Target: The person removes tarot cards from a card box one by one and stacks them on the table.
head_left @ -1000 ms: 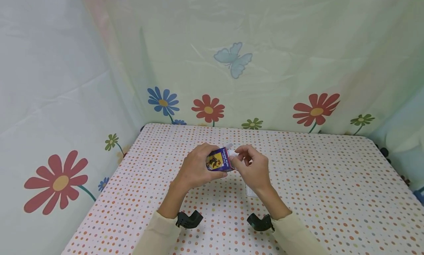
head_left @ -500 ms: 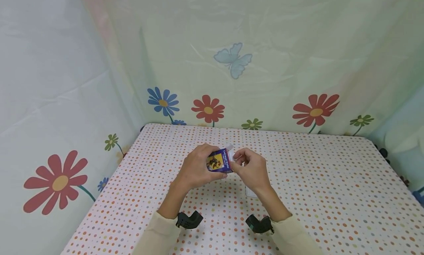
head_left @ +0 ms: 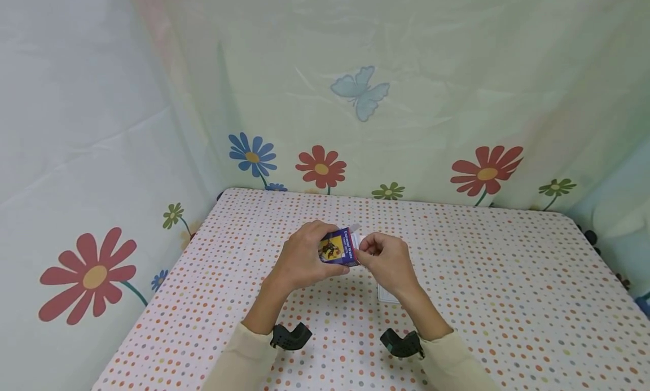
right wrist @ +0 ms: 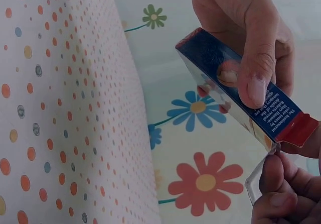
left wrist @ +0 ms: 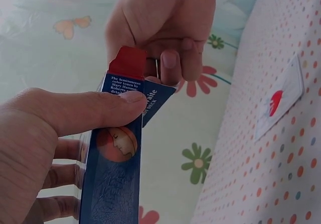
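Note:
A blue tarot card box [head_left: 336, 247] with a yellow picture panel is tilted above the table. My left hand [head_left: 303, 255] grips it, thumb along one narrow side and fingers on the opposite side. At its right end the box is open, and a red-lined side flap [left wrist: 129, 62] sticks out. My right hand [head_left: 388, 261] is at that end, thumb and finger pinching the box's end flap [left wrist: 158, 101] at the corner, as the right wrist view [right wrist: 273, 148] also shows. What lies inside the box is hidden. Below my right wrist, a white card or sheet [head_left: 387, 294] lies on the table.
The table [head_left: 482, 284] has a dotted cover. Flower-printed curtains [head_left: 406, 126] hang behind it and at both sides. In the left wrist view, the white piece on the table [left wrist: 281, 101] bears a red mark.
My right hand has shifted slightly down at the box's open end, and its fingers have drawn in closer together. The left hand keeps its grip on the box, almost unmoved.

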The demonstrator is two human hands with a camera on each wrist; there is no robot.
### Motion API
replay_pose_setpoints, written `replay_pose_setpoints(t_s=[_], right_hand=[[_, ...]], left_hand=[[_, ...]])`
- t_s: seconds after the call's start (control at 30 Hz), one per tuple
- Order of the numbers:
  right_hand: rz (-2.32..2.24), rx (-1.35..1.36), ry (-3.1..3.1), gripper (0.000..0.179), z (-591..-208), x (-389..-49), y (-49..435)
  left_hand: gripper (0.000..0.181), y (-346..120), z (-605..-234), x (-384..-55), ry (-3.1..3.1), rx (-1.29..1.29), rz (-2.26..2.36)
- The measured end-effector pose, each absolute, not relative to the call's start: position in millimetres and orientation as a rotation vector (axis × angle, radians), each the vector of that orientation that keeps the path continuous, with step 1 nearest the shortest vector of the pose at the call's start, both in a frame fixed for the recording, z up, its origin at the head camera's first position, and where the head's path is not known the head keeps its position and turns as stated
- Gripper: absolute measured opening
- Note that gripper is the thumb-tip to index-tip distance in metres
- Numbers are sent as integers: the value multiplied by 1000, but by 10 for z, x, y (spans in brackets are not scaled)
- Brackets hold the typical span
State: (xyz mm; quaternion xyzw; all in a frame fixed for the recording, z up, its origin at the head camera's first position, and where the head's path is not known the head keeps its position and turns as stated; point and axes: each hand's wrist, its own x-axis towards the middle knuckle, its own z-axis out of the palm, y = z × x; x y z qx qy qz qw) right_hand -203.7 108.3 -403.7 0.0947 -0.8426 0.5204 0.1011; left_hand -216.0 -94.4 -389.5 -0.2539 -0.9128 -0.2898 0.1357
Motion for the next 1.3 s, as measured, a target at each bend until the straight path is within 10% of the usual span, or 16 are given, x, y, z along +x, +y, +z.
replay_pose_setpoints(t_s=[1.3], right_hand=[[2091, 436, -2471, 24, -3937, -2114, 1395]], left_hand=[[74, -943, -3897, -2167, -2629, -705, -899]])
